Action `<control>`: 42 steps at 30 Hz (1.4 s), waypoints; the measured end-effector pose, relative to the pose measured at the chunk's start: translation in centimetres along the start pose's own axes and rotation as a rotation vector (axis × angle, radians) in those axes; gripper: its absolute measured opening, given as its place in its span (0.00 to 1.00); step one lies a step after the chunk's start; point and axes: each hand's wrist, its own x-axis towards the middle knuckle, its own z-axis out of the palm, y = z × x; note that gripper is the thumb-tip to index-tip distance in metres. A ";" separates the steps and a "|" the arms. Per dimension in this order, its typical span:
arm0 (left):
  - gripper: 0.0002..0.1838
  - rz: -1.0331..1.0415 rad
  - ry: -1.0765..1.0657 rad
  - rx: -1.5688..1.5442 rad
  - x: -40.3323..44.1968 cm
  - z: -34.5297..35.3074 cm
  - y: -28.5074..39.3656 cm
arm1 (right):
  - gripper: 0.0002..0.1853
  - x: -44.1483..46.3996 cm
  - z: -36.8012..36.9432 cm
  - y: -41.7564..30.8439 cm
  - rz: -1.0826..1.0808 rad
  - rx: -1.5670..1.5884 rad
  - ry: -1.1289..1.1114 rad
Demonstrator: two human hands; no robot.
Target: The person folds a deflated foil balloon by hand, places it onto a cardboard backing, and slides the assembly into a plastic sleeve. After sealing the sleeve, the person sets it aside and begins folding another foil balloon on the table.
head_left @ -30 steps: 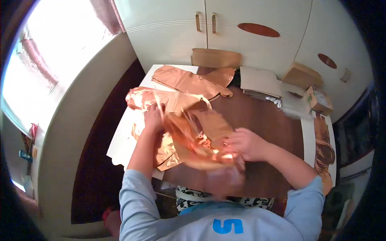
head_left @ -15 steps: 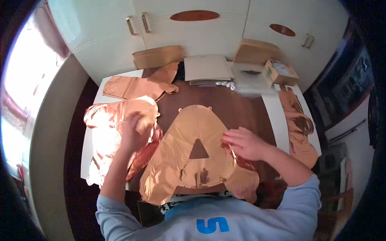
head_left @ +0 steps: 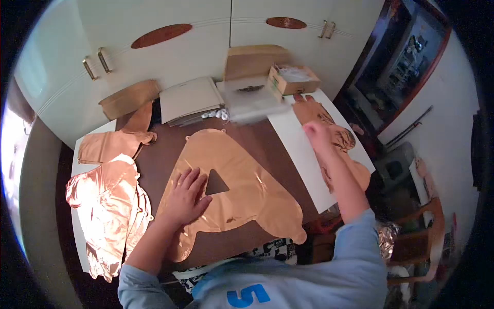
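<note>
A flat copper-coloured foil letter A (head_left: 242,185) with a triangular hole lies on the brown table in front of me. My left hand (head_left: 186,196) rests on its left leg, fingers spread. Over at the right, my right hand (head_left: 318,136) is at a stack of copper foil pieces (head_left: 347,159) on a white strip; its fingers look curled, and whatever they may hold is hidden. A crumpled pile of shiny copper foil (head_left: 108,206) lies at the left edge, with more folded foil (head_left: 110,147) behind it.
Grey-white flat sheets (head_left: 190,99) lie at the back, beside clear plastic bags (head_left: 252,103) and a small white coil (head_left: 215,114). A cardboard box (head_left: 294,81) stands at the back right. Behind are white cabinets (head_left: 170,62); a wooden chair (head_left: 435,237) is at the right.
The letter A now lies spread flat. My left hand has moved from the left pile onto it, and my right hand has reached right to the foil stack. The view has turned right.
</note>
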 end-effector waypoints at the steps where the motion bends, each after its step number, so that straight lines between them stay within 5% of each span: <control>1: 0.34 -0.009 0.010 0.012 -0.1 0.0 0.3 | 0.11 1.1 -2.2 -0.5 0.138 -0.130 0.080; 4: 0.34 -0.011 0.008 -0.014 0.1 0.0 0.3 | 0.13 5.4 -2.5 7.7 0.143 -0.183 0.105; 7: 0.34 -0.026 0.055 -0.001 0.4 -0.4 0.7 | 0.14 5.5 -1.7 6.7 0.137 -0.464 0.217; 10: 0.32 -0.043 0.075 -0.055 0.5 -1.2 1.3 | 0.16 6.5 -2.5 7.7 0.181 -0.355 0.069; 17: 0.24 0.011 0.052 -0.132 3.4 -2.0 2.4 | 0.12 5.5 -1.8 10.1 0.107 -0.280 0.278; 22: 0.16 0.370 0.020 -0.140 12.4 2.6 6.8 | 0.11 4.3 -2.0 8.7 0.015 -0.231 0.448; 28: 0.25 0.313 -0.123 0.013 26.4 13.2 18.0 | 0.11 2.5 -3.0 10.0 -0.084 -0.041 0.633; 30: 0.28 0.248 -0.069 -0.031 28.8 17.6 20.0 | 0.10 0.0 -4.8 5.3 0.198 0.289 0.604; 32: 0.36 0.235 -0.286 0.051 27.9 16.0 21.5 | 0.11 -2.1 -6.5 5.3 0.030 0.372 0.770; 35: 0.47 0.221 -0.310 0.048 26.7 15.8 21.9 | 0.12 -6.7 -9.2 3.5 -0.002 0.588 1.135; 42: 0.58 0.227 -0.343 0.045 26.3 16.2 21.8 | 0.11 -15.0 -14.4 4.3 0.042 0.574 1.371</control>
